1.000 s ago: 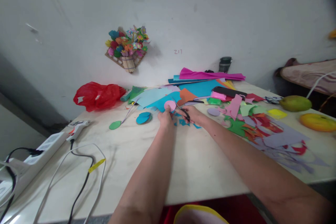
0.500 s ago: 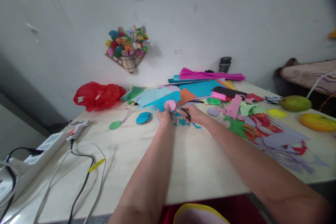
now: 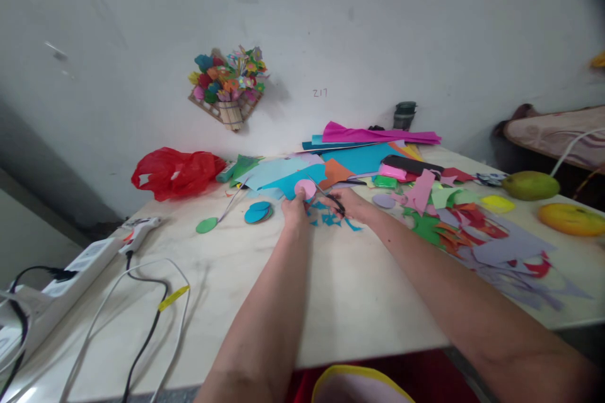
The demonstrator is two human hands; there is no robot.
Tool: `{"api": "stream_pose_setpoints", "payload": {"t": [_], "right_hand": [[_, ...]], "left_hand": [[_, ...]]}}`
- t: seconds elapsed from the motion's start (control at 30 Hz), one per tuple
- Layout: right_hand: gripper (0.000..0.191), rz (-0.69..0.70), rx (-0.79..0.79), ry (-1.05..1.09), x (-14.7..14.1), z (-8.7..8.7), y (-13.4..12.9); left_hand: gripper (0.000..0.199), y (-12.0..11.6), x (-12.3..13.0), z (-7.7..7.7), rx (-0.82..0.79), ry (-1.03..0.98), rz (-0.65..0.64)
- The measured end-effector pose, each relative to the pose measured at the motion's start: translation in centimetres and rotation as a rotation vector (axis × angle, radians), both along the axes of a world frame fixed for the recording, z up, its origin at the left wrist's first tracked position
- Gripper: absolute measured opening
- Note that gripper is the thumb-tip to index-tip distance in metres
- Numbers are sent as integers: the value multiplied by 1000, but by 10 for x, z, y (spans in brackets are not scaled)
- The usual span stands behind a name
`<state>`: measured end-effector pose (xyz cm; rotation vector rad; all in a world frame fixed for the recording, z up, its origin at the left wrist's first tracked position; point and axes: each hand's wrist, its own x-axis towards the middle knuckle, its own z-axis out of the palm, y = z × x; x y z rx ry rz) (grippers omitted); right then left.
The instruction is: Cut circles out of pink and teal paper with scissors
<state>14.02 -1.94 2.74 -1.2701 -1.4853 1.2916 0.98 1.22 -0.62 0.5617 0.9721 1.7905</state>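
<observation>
My left hand (image 3: 295,206) pinches a pink paper circle (image 3: 305,189) laid over a sheet of blue paper (image 3: 288,185). Closed round the black handles of a pair of scissors (image 3: 338,203), my right hand (image 3: 352,201) sits just right of the circle. The scissor blades point up and left, beside the circle's right edge; whether they touch the paper I cannot tell. Below both hands lie small blue paper scraps (image 3: 331,220). A small stack of blue paper circles (image 3: 258,211) rests to the left, with a green circle (image 3: 207,225) farther left.
Mixed paper offcuts (image 3: 510,242) cover the table's right side, near two mangoes (image 3: 532,185). Coloured sheets (image 3: 363,157) and a black case (image 3: 411,165) lie behind my hands. At left are a red plastic bag (image 3: 177,173), a power strip (image 3: 80,271) and loose cables (image 3: 163,302).
Almost nothing differs. The scissor blades look slightly more parted from the circle's edge now; my left hand keeps hold of the paper in the same place.
</observation>
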Motion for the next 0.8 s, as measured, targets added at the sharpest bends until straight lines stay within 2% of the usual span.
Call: {"api": "stream_pose_setpoints", "payload": {"t": [0.27, 0.8], "right_hand": [[28, -1, -2, -72, 2, 14, -10], [28, 79, 48, -29, 12, -4, 8]], "left_hand": [[29, -3, 0, 5, -11, -31, -25], [30, -5, -2, 9, 1, -95, -83]]}}
